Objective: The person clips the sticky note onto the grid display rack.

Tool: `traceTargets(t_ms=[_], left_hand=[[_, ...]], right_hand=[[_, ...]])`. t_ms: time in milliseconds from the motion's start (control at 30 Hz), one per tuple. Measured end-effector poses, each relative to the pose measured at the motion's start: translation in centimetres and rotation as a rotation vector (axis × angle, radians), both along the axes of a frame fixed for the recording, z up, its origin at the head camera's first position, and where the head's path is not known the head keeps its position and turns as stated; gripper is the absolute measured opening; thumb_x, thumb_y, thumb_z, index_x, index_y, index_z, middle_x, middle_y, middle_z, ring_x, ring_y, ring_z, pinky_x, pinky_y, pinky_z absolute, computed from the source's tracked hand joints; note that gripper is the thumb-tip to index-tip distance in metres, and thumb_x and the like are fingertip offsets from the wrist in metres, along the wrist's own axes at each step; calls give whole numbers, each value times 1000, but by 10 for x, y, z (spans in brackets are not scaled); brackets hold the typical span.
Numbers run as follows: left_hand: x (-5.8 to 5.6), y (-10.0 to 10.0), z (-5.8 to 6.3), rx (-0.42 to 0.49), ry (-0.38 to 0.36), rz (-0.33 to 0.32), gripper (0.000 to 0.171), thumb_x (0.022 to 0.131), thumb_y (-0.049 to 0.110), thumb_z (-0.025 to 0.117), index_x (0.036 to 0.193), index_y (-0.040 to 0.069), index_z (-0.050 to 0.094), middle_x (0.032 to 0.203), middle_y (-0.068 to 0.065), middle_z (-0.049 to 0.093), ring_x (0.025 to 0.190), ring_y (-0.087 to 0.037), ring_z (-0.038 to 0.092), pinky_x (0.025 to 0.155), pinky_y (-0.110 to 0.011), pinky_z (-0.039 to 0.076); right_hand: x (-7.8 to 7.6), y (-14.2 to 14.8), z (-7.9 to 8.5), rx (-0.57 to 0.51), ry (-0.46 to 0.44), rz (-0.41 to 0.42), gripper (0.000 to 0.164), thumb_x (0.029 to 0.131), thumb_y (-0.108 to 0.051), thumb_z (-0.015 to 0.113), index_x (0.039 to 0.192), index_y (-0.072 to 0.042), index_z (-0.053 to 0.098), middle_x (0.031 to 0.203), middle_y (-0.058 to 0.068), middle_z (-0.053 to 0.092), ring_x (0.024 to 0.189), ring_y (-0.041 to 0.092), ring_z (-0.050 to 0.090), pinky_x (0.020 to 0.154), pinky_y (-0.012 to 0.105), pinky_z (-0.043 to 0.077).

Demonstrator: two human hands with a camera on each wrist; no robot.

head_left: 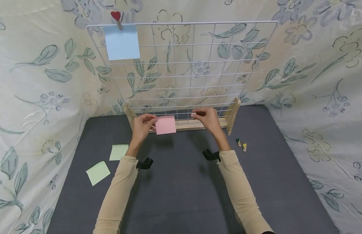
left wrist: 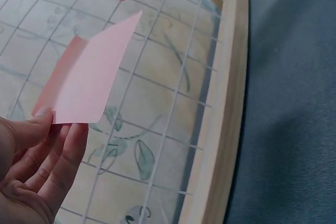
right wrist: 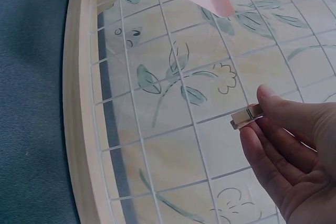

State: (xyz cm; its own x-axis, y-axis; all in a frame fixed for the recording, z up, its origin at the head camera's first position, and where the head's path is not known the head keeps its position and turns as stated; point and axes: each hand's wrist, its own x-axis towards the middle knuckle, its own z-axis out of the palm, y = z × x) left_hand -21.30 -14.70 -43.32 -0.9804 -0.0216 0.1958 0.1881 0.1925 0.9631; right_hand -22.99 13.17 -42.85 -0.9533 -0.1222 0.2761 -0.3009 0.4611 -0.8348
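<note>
A pink sticky note [head_left: 166,125] is pinched at its left edge by my left hand [head_left: 143,127], in front of the lower part of a white wire grid [head_left: 183,75]. In the left wrist view the pink paper [left wrist: 94,77] has a crease along one side. My right hand [head_left: 208,119] pinches a small wooden clothespin [right wrist: 247,116] between thumb and fingers, near the grid and apart from the note. At the grid's upper left hangs a blue sticky note [head_left: 122,44], fastened by a clothespin with a red heart [head_left: 115,16].
Two green notes [head_left: 98,173] [head_left: 118,152] lie on the dark table [head_left: 181,195] at left. At right lie a green-topped clothespin [head_left: 238,142] and a yellow-topped clothespin [head_left: 244,147]. A wooden stand [head_left: 233,115] holds the grid upright before a floral cloth [head_left: 324,74].
</note>
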Motion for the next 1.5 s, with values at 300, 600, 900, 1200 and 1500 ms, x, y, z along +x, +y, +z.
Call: traceTargets(t_ms=[300,600,900,1200,1500], left_hand=[[-6,3,15,-26,28,15,16,90,4,69,100,-9,70,84,-25,68,60,-12,63,56,-24,60],[-9,11,33,-84,33,30,18,92,9,68,103,-5,72,87,-22,68,63,-13,64,63,-37,62],[-10,12,51,-106,76,45,19,93,10,68,103,-5,72,88,-22,68,65,-12,62,58,-22,59],[-12,17,65,-112,103,50,18,93,11,68,102,-5,72,90,-20,68,68,-15,63,59,-20,59],[-13,19,73,-97,140,43,17,92,9,69,101,-5,72,89,-20,68,67,-17,63,58,-23,59]], right_hand=[[-1,0,13,-18,-12,9,26,88,-14,75,110,1,73,102,17,72,91,29,70,81,41,58],[-4,0,30,18,23,-4,26,89,-14,73,110,2,73,102,17,72,90,29,70,80,41,59],[-4,0,49,7,26,-9,24,89,-13,73,110,0,73,103,16,72,90,27,70,81,40,59],[-4,-2,64,1,59,1,24,89,-16,74,109,-2,74,101,15,73,89,26,70,82,39,59],[-6,-4,77,5,84,5,24,88,-13,74,110,-1,74,102,15,73,88,25,70,79,34,59]])
